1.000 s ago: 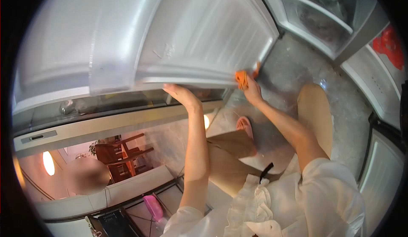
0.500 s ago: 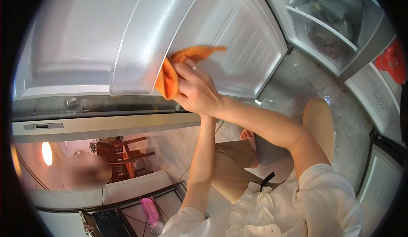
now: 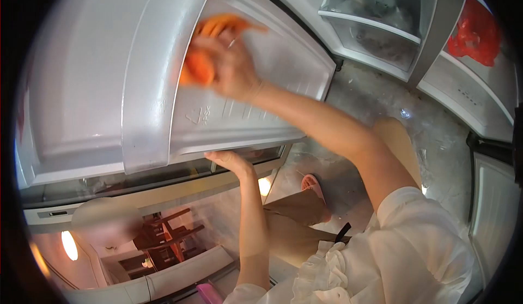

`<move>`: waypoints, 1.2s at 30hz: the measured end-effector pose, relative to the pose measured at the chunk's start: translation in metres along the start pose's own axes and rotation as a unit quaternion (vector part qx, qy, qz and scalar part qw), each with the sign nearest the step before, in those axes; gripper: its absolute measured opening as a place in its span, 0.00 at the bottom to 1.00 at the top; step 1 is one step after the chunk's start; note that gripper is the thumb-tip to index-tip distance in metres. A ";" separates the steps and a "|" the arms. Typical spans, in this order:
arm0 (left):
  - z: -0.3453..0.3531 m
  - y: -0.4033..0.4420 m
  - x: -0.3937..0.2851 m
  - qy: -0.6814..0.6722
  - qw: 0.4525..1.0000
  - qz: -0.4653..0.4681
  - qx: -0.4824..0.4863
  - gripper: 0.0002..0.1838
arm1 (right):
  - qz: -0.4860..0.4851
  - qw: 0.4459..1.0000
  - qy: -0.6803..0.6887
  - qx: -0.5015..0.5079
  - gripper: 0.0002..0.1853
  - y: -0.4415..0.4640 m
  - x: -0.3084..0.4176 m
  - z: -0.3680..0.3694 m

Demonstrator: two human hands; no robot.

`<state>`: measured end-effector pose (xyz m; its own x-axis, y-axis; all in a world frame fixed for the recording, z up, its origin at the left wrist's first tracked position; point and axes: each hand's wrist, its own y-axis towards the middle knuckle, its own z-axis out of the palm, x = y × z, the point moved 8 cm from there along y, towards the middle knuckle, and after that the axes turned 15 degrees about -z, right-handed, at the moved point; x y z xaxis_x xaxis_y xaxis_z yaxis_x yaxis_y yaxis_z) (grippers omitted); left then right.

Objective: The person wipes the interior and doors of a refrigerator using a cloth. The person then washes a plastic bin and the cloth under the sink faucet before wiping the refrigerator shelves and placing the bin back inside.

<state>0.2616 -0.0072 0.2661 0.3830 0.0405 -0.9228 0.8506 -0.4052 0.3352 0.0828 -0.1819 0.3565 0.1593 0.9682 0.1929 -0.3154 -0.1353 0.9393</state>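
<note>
My right hand is closed around a bunched orange cloth and blurred by motion. It presses the cloth against the inner panel of the white refrigerator door, beside a clear plastic door shelf. My left hand is at the door's lower edge, its thumb along the rim. The other fingers are mostly hidden behind that edge, where the hand grips the door.
Clear drawers with bagged contents show at upper right. A red plastic bag sits in the neighbouring compartment. Below lie a grey floor and a pink slipper. The door's glossy outer face reflects chairs and a lamp.
My right hand has moved up along the door panel with the orange cloth. My left hand, mostly hidden behind the right before, now shows at the door's lower edge. The view has shifted.
</note>
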 end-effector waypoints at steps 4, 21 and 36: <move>-0.005 0.006 0.013 0.009 0.999 -0.027 0.027 0.53 | -0.026 0.991 -0.121 0.045 0.19 -0.022 -0.057 -0.018; -0.003 0.009 0.021 0.004 0.996 -0.070 -0.049 0.49 | 0.103 0.988 0.072 -0.088 0.19 0.027 -0.108 -0.041; 0.003 0.005 0.009 -0.016 0.998 -0.059 0.015 0.46 | 0.540 0.751 -0.257 0.279 0.21 -0.394 -0.152 -0.175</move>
<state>0.2680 -0.0119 0.2587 0.2691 0.0594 -0.9613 0.8779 -0.4257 0.2194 0.0190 -0.2386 -0.0924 0.4775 0.0409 0.8777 -0.1011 -0.9897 0.1011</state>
